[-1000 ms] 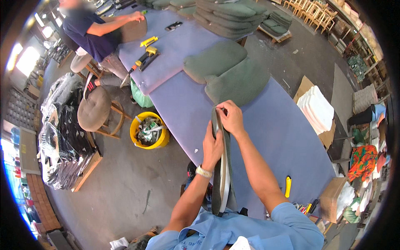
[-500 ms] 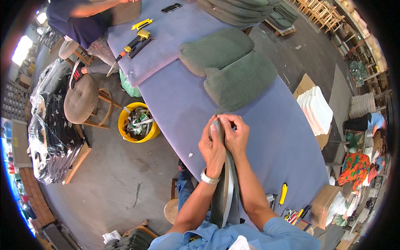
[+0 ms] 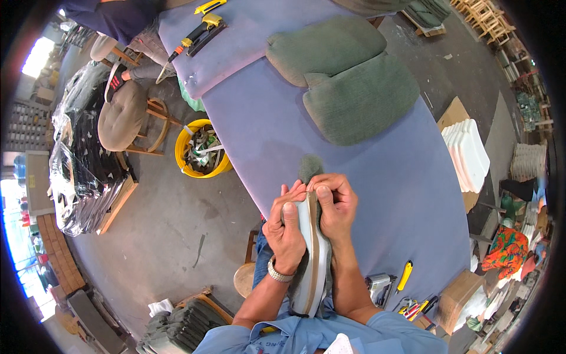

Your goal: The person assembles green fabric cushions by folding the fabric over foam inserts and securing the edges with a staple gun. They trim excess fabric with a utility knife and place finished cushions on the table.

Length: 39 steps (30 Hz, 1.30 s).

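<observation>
Standing on edge against my blue shirt is a padded cushion (image 3: 305, 280) with dark green-grey fabric, a white layer and a brown strip along its edge. My left hand (image 3: 284, 233) wraps its left side, thumb lying along the edge. On the other side, my right hand (image 3: 335, 209) pinches the fabric at the far end with thumb and fingertips. A flap of green fabric (image 3: 311, 166) sticks out past my fingers over the table. Two covered green cushions (image 3: 362, 100) lie farther off, side by side and touching.
The blue padded table (image 3: 407, 206) spans the middle. A yellow knife (image 3: 404, 275) and a silver staple gun (image 3: 377, 287) lie near my right arm. Farther left are a yellow-and-black air tool (image 3: 197, 38), a yellow bucket of scraps (image 3: 181, 156) and a tufted stool (image 3: 121, 118). A person sits at far left.
Both hands have drawn nearer to my body with the cushion, and it has turned so more of its white layer and brown strip shows. The whole view has shifted slightly.
</observation>
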{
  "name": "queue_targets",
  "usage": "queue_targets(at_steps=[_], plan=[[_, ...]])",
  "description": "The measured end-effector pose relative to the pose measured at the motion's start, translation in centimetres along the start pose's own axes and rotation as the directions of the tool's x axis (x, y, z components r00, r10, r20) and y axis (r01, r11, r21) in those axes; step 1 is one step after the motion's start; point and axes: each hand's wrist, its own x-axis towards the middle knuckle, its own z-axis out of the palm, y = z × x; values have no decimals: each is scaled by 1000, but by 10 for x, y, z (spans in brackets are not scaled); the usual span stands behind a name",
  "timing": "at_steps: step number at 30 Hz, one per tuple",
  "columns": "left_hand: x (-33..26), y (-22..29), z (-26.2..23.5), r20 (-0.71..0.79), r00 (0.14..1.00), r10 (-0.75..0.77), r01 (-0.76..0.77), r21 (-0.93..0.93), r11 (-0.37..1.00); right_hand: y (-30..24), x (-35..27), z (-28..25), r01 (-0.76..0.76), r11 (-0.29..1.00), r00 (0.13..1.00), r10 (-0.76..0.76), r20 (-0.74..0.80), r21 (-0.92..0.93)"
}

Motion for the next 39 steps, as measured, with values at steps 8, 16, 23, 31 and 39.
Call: queue_targets(at_steps=[8, 16, 23, 31, 39], plan=[[-22, 37, -24, -65, 997, 44, -37, 96, 995, -7, -11, 20, -117, 976, 978, 80, 195, 186], [52, 5, -51, 269, 957, -107, 128, -62, 990, 44, 40, 16, -71, 993, 988, 56, 144, 98], [122, -57, -39, 512, 844, -157, 267, -147, 952, 53, 46, 11, -61, 998, 985, 55, 166, 30], [118, -74, -19, 451, 876, -170, 295, -223, 929, 68, 39, -4, -55, 997, 993, 50, 109, 45], [106, -69, 14, 399, 914, -77, 120, -86, 989, 70, 44, -36, -34, 985, 993, 14, 119, 170]])
